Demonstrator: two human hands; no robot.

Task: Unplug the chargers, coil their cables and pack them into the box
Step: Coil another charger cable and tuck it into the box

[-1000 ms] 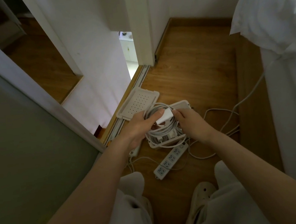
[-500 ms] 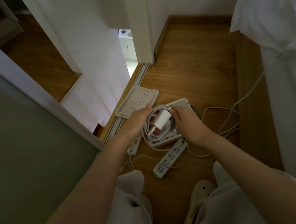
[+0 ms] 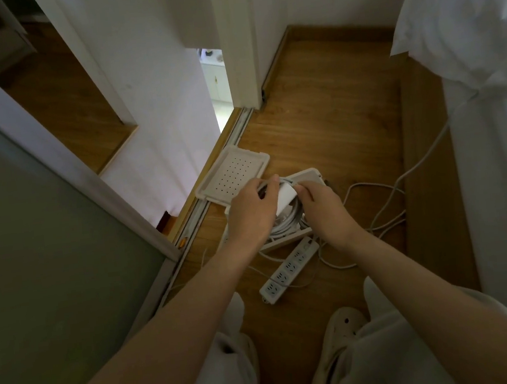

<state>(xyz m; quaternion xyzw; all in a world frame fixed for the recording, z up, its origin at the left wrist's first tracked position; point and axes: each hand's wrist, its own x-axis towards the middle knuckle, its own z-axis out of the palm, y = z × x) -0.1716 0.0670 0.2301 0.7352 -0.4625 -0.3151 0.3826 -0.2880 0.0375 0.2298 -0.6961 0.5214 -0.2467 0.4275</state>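
Observation:
A white charger block [image 3: 286, 199] sits between my two hands, above a coil of white cable [image 3: 290, 224]. My left hand [image 3: 253, 213] grips the coil and the charger's left side. The fingertips of my right hand [image 3: 321, 208] pinch the charger's upper right end. Both hover over an open white box [image 3: 308, 176] on the wooden floor; only its far corner and near rim show. Its perforated lid [image 3: 231, 175] lies flat just behind and to the left.
A white power strip [image 3: 288, 269] lies on the floor in front of the box, with loose white cables [image 3: 382, 209] trailing right toward the white bedding [image 3: 487, 104]. A sliding-door track [image 3: 204, 209] and wall stand to the left. My slippers are at the bottom.
Both hands have drawn closer together over the box. My left hand has turned over the coil and now covers most of it, and the charger has tilted more upright between the fingers.

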